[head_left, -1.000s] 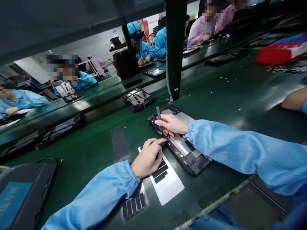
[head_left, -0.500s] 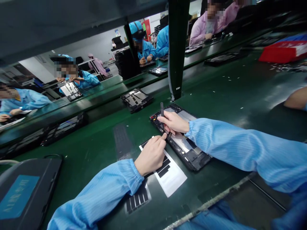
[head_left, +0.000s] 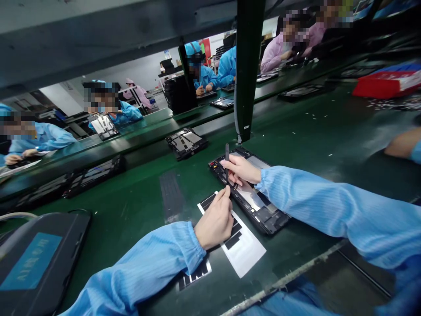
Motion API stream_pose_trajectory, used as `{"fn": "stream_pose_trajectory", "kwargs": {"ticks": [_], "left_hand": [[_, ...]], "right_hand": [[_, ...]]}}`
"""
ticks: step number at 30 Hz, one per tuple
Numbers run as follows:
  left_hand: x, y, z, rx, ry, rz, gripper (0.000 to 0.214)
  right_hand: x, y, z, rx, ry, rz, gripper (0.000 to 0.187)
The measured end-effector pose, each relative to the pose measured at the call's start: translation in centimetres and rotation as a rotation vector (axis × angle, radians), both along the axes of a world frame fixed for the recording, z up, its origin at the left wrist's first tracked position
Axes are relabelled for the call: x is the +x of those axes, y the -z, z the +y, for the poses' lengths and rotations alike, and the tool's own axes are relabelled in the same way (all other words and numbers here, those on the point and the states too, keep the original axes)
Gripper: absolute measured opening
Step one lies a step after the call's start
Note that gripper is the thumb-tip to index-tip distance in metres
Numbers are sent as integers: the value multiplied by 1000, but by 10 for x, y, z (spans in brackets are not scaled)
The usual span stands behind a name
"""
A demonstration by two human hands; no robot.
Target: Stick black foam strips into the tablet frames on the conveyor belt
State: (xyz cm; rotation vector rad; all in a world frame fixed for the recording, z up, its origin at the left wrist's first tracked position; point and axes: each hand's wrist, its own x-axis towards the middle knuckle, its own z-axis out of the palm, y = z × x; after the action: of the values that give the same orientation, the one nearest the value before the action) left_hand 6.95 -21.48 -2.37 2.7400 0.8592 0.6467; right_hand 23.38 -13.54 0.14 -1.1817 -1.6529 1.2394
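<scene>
My right hand (head_left: 241,169) is closed around a slim black stick-like tool, apparently tweezers (head_left: 227,153), held nearly upright. Its lower end points into an opened tablet (head_left: 272,217), whose black frame and silvery inner parts face up. My left hand (head_left: 215,219) is closed, with thumb and forefinger pinched together at the tablet's left edge, close to the tool's lower end. Whatever is between those fingertips is too small to make out. Under the left hand lies a white sheet (head_left: 246,254) of black adhesive strips, partly covered by the hand.
Another strip sheet (head_left: 197,276) shows beside my left sleeve. A dark case with a blue label (head_left: 33,261) stands at left. Behind the tablet rises a green post (head_left: 246,87); another opened tablet (head_left: 186,142) lies beyond. A red bin (head_left: 375,85) sits far right. Co-workers sit opposite.
The camera view has shifted slightly. My left hand sits a little further right in the picture, along with the white sheet. Both hands keep nearly the same pose at the tablet.
</scene>
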Motion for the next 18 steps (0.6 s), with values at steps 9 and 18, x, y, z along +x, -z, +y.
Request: {"fn": "stream_pose_trajectory", "kwargs": {"ticks": [9, 18], "left_hand": [[6, -20, -9, -277, -113, -84, 11], [18, -30, 69, -571, -375, 57, 49]], "right_hand": [[17, -24, 6, -140, 100, 101, 27], [76, -2, 34, -24, 495, 33, 41]]}}
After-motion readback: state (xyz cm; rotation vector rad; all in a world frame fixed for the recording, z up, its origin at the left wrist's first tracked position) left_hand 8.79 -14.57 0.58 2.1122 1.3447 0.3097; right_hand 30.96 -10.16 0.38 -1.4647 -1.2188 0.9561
